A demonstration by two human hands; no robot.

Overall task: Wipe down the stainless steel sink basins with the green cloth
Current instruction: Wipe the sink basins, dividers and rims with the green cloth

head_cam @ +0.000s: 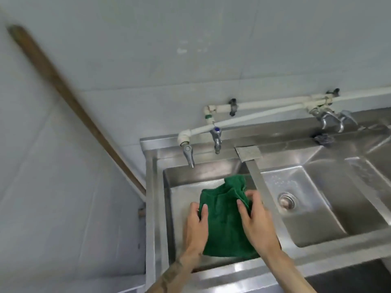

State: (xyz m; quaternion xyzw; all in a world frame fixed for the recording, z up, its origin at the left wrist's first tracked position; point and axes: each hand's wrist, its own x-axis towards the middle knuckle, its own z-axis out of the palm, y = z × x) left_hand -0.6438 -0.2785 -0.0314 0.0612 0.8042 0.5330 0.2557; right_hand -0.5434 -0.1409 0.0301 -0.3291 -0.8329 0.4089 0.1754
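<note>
The green cloth (224,220) hangs spread out over the left basin (179,195) of the stainless steel sink. My left hand (195,227) pinches the cloth's left edge near its top corner. My right hand (256,220) grips the cloth's upper right part, close to the divider (261,187) between the basins. The cloth's top corner flops toward the basin's back wall. The middle basin (313,216) lies to the right, with a round drain strainer (286,200) in its floor.
Two taps (216,140) and white pipes (264,106) hang over the left basin's back rim. Another tap pair (330,119) sits further right, with a dark scrubber (323,139) on the ledge. A wooden pole (74,106) leans on the tiled wall at left.
</note>
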